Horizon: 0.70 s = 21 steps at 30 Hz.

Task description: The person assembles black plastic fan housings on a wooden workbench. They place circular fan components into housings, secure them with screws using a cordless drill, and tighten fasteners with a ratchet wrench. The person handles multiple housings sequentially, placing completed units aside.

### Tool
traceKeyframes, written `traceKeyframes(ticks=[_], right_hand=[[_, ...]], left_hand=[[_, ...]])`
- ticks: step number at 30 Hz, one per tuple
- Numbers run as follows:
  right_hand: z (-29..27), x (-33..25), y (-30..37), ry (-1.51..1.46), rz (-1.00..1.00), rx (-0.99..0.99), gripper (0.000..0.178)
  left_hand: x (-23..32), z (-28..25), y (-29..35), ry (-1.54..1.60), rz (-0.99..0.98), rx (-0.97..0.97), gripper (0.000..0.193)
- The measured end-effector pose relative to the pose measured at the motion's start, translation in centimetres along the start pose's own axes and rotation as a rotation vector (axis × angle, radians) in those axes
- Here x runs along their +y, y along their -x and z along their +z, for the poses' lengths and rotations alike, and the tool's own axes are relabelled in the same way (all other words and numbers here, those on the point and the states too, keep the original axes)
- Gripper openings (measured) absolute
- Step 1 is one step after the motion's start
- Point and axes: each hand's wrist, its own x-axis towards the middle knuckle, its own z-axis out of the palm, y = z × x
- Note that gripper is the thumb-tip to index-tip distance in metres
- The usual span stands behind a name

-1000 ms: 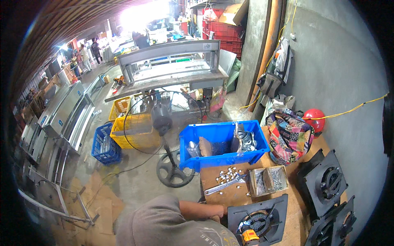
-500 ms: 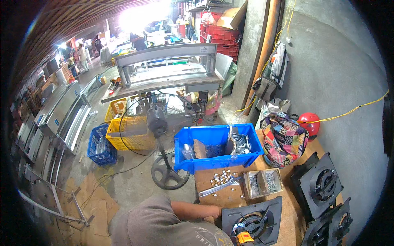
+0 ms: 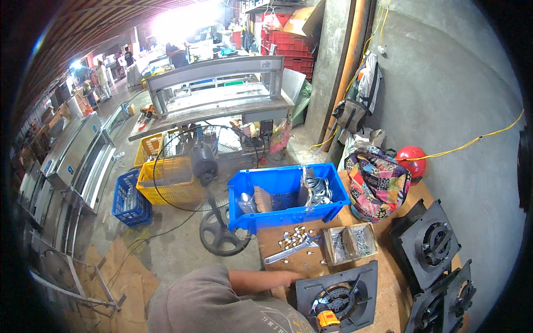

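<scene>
My left forearm reaches out of a grey sleeve to the near end of the wooden table. There my left hand point(image 3: 290, 278) is at the left edge of a black gas burner plate point(image 3: 360, 297); its fingers are mostly hidden and cannot be made out. The plate is tilted and carries a round burner ring with pan-support arms. A yellow-orange and black power tool point(image 3: 327, 318) has its front end at the near side of the burner ring. My right hand is out of view. An adjustable wrench point(image 3: 288, 251) lies beyond the plate, beside several small white-and-brass fittings point(image 3: 298, 236).
Behind the wrench stands a blue bin point(image 3: 261, 223) with metal rings and bagged parts. A divided box of screws point(image 3: 343, 255) sits near the plate. More black burner units point(image 3: 426, 244) line the right side, below a patterned bag point(image 3: 378, 186). A pedestal fan point(image 3: 205, 166) stands left.
The whole view has shifted slightly, so things appear a little further left. My left hand seems to have drawn slightly away from the burner plate's corner. The power tool stays at the burner.
</scene>
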Motion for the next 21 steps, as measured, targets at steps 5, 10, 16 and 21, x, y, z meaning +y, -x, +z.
traceKeyframes(ticks=[5, 10, 16, 21], right_hand=[[0.1, 1.1, 0.7, -0.003, 0.007, 0.009, 0.055], [-1.2, 2.2, 5.4, -0.014, -0.001, 0.051, 0.055], [-2.4, 2.1, 9.2, -0.178, 0.003, 0.074, 0.050], [-2.2, 2.5, 9.7, -0.225, -0.003, 0.078, 0.042]], left_hand=[[8.6, -3.1, 1.0, 0.023, -0.156, 0.038, 0.064], [14.8, -0.1, 2.5, 0.008, -0.177, -0.230, 0.085], [15.8, 1.2, 2.1, -0.033, -0.304, -0.292, 0.066], [15.8, 1.1, 2.0, 0.129, -0.507, -0.250, 0.051]])
